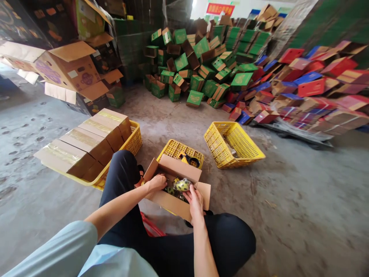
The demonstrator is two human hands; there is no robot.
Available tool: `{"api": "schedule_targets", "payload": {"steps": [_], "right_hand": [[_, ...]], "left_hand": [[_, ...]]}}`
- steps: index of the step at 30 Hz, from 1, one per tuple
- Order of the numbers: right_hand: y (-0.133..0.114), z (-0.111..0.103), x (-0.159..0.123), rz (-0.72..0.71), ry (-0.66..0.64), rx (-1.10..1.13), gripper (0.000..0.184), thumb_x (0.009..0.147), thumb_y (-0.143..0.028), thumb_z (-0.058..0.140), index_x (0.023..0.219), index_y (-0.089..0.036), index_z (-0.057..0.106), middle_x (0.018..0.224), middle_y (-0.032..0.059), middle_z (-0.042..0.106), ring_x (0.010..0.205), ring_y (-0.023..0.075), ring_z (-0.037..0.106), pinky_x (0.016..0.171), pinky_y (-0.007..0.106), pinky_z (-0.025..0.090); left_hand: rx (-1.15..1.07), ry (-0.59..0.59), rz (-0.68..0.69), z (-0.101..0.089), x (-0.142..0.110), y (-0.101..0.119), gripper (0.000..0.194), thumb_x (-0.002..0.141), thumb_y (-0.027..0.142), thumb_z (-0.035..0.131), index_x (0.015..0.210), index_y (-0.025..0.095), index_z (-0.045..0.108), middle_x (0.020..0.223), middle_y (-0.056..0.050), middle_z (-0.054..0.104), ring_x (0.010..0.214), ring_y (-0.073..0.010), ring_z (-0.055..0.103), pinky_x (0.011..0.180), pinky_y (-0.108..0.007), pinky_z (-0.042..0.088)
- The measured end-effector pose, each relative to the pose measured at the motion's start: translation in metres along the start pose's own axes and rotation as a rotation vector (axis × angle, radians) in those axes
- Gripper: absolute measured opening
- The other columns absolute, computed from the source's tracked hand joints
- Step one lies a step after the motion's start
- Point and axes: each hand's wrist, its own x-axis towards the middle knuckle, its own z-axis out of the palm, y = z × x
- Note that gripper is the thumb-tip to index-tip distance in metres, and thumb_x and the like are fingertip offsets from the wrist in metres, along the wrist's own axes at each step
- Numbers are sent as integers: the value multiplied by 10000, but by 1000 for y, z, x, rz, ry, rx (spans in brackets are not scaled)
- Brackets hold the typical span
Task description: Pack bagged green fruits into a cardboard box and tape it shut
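An open cardboard box (177,204) stands between my legs with its flaps spread. Inside lie several yellow-green, dark-spotted items in clear wrapping. My right hand (195,201) grips one such wrapped item (182,185) at the box's right side, thumb and fingers on its right end. Over the left part of the box, my left hand (157,182) is closed with its fingertips pointing down inside; what they hold is hidden. Just behind the box, a tape dispenser (189,159) lies on an upturned yellow crate (173,148).
Taped cartons (83,138) fill a yellow crate (134,140) at my left. Another yellow crate (243,152) with some small things in it stands front right. Green boxes (194,98) and red and blue boxes (311,87) are heaped farther back. Large cartons (69,71) stand back left.
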Motion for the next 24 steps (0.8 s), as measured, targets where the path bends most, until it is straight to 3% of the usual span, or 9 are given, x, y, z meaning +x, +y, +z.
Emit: {"api": "schedule_targets", "payload": {"steps": [3,6,9,12,16,19,22,24], "right_hand": [[-5,1,-2,-29,30,-38,565,643,-643,858,949,-193,706,958,84,805,1001,292,778,902,433,651],[-8,10,-5,-80,34,-121,594,681,-699,788,975,-187,715,973,112,810,1008,313,781,900,463,647],[-6,31,-5,-161,-4,-259,605,755,-701,718,1043,-169,747,1058,144,809,1040,316,774,915,465,635],[-1,59,3,-278,-63,-429,581,792,-659,698,1093,-169,783,1152,161,795,1089,317,747,983,462,594],[9,97,21,-453,-105,-637,493,848,-598,660,1040,-175,824,1200,185,768,1178,341,667,1142,521,449],[21,121,32,-538,-139,-736,468,894,-554,622,1057,-164,822,1199,203,749,1176,340,647,1140,537,437],[32,130,34,-587,-193,-792,452,924,-512,596,1152,-174,792,1237,179,742,1163,300,671,1091,470,501],[34,121,31,-603,-201,-821,440,954,-492,554,1162,-178,783,1223,163,752,1132,275,694,1051,431,535]], "left_hand": [[-23,31,-3,0,-21,9,270,1046,360,595,1185,153,699,1220,-113,695,1081,-245,690,970,-449,571],[-52,66,23,5,-45,23,323,1060,366,515,1000,159,756,1074,-122,744,1092,-277,696,1101,-505,465],[-91,101,37,10,-60,32,344,1012,455,584,1052,160,755,1070,-129,755,1133,-307,679,1179,-543,357],[-132,110,48,12,-62,31,386,980,522,625,1073,170,754,1086,-123,754,1169,-311,658,1188,-524,336],[-162,97,44,13,-54,25,358,961,526,653,1029,193,765,1038,-113,763,1131,-310,666,1189,-524,336],[-171,87,44,13,-49,26,340,953,502,665,1051,194,771,1050,-122,768,1101,-317,668,1198,-539,322],[-174,79,42,12,-48,29,359,975,460,629,1167,185,755,1121,-132,762,1150,-333,649,1215,-560,286],[-176,51,28,11,-50,30,368,980,462,617,1175,179,750,1126,-134,757,1156,-334,650,1209,-550,298]]}}
